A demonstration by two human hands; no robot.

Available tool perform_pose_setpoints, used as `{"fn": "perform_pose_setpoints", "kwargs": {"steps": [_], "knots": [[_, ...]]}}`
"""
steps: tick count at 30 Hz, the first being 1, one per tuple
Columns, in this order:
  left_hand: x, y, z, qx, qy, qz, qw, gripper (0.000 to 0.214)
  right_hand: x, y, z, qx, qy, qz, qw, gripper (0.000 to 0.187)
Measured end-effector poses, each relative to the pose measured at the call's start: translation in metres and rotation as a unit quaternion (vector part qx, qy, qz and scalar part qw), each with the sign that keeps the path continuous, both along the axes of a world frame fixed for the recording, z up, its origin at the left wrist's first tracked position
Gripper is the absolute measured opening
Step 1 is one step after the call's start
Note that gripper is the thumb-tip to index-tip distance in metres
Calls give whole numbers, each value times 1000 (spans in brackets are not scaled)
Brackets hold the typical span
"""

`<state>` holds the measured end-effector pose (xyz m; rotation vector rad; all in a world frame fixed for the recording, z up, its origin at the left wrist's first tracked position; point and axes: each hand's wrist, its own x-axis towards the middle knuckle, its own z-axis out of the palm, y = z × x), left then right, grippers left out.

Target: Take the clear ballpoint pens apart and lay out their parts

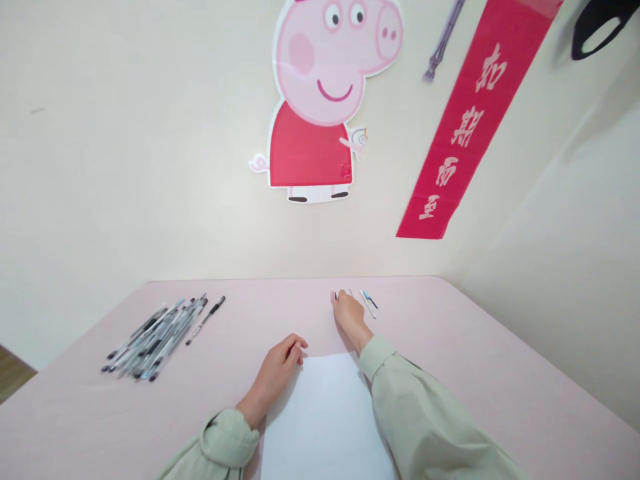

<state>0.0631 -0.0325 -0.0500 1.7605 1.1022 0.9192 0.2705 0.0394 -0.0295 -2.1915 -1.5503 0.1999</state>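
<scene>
White pen (pixel 368 304) slants away leftward along its length, beside the right hand (pixel 349 311), whose grip state I cannot tell.

Indoors, in a home or classroom, unclear which, a flat pale-pink tabletop (pixel 480 367) with a heap of clear-and-black plastic pens (pixel 156 341) stands before a smooth cream wall (pixel 150 147) decorated with a pink cartoon-pig cutout in a red dress (pixel 311 148) and a long red banner with white characters (pixel 473 137).
</scene>
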Motion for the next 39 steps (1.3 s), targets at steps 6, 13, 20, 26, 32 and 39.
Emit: {"fn": "perform_pose_setpoints", "kwargs": {"steps": [6, 13, 20, 26, 32, 39], "knots": [[0, 3, 5, -118, -134, 16, 984, 24, -7, -33, 16, 17, -4, 65, 998, 19], [-4, 1, 22, -185, -303, 45, 934, 22, -52, -106, 6, -8, 210, 287, 935, 10], [-2, 1, 12, -255, -418, 70, 869, 14, -66, -119, -9, 10, 331, 282, 900, 13], [-1, -1, 11, -298, -431, 55, 850, 6, -53, -105, 0, 106, 423, 254, 864, 10], [5, -5, 15, -403, -441, -7, 802, 8, -45, -100, 11, 145, 452, 253, 843, 15], [9, -9, 15, -441, -444, 7, 780, 13, -38, -100, 17, 165, 375, 253, 877, 12]]}}
